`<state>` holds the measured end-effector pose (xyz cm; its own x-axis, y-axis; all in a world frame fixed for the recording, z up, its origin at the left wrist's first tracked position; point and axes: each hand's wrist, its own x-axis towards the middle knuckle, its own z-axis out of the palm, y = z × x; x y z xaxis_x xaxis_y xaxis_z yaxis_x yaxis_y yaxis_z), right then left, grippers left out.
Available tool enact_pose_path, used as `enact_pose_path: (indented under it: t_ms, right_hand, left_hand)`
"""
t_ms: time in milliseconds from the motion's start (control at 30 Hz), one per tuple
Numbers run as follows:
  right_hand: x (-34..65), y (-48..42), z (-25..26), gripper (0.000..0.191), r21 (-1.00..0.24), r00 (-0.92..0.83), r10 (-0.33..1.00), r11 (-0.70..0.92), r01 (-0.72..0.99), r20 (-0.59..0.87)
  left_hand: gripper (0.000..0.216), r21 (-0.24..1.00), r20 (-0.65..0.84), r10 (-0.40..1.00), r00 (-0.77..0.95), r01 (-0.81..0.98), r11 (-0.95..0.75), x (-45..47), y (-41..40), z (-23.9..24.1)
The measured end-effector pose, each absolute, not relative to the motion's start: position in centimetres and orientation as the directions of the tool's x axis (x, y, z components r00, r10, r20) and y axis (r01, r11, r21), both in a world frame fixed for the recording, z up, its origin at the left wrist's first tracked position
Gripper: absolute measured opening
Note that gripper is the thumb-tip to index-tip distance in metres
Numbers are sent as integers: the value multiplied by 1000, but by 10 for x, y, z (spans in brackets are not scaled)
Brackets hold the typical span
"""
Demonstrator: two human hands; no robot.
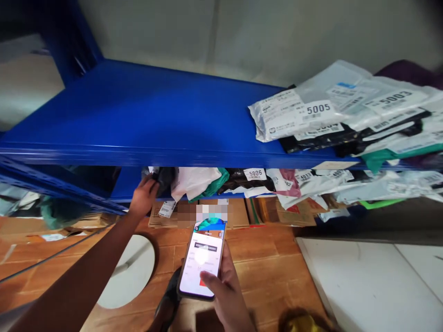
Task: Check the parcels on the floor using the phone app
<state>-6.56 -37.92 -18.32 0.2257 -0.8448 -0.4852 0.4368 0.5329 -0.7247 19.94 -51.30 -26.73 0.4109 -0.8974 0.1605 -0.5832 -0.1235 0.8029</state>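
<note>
We see parcel storeroom or courier pickup point. Blue metal shelving rack (138, 115) holds heaps of soft plastic mailer bags, white, grey, black and green (346, 115). Printed shipping labels with big shelf numbers, 5005 (318, 109), 5003, 5006, mark bags. We note flattened brown cardboard cartons (242, 212) stacked under lowest shelf on reddish wood-pattern floor (270, 263). Plain pale wall (207, 32) behind rack. Lit smartphone with app screen (202, 263) held before shelf, as at parcel lookup. No shop display, no home furniture.
</note>
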Motion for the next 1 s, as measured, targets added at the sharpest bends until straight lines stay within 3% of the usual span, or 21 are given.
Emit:
enact_pose_path:
  t_ms: [133,233,333,467,533,567,600,633,700,800,1000]
  right_hand:
    - [-70,-381,-178,69,-721,180,-863,496,483,-473]
    - [-74,-382,-172,59,-706,125,-855,491,510,-504]
    - [-80,-376,-166,68,-686,54,-834,488,540,-550]
    - [-92,-355,-154,79,-684,-37,-809,471,557,-587]
    - [-100,-340,-142,79,-695,-71,-810,451,561,-582]
    - [-105,-332,-134,79,-706,-93,-815,432,561,-572]
    - [-110,-323,-126,79,-720,-116,-820,412,559,-560]
    - [-116,-313,-116,78,-735,-141,-826,390,555,-545]
    - [-128,-287,-93,73,-767,-194,-839,339,545,-509]
    - [-150,-233,-52,61,-778,-254,-853,242,580,-455]
    - [-202,-71,27,34,-780,-259,-895,140,609,-363]
  left_hand:
    - [31,881,144,-821,553,-450,-148,194,-525,-274]
    - [33,908,109,-837,536,-396,-135,185,-531,-279]
    - [45,904,113,-862,495,-411,-118,178,-524,-278]
    - [70,863,323,-769,552,-506,0,138,-474,-252]
    - [66,962,176,-757,629,-272,-3,98,-430,-225]
    - [56,995,10,-827,562,-86,-46,76,-404,-209]
    - [48,978,-195,-909,368,145,-151,53,-377,-192]
    - [48,904,-360,-920,153,302,-303,31,-350,-175]
    - [66,707,-535,-828,-165,450,-546,-6,-298,-140]
    - [88,536,-605,-677,-419,415,-735,-40,-231,-85]
    - [101,541,-523,-537,-662,229,-809,-74,-94,29]
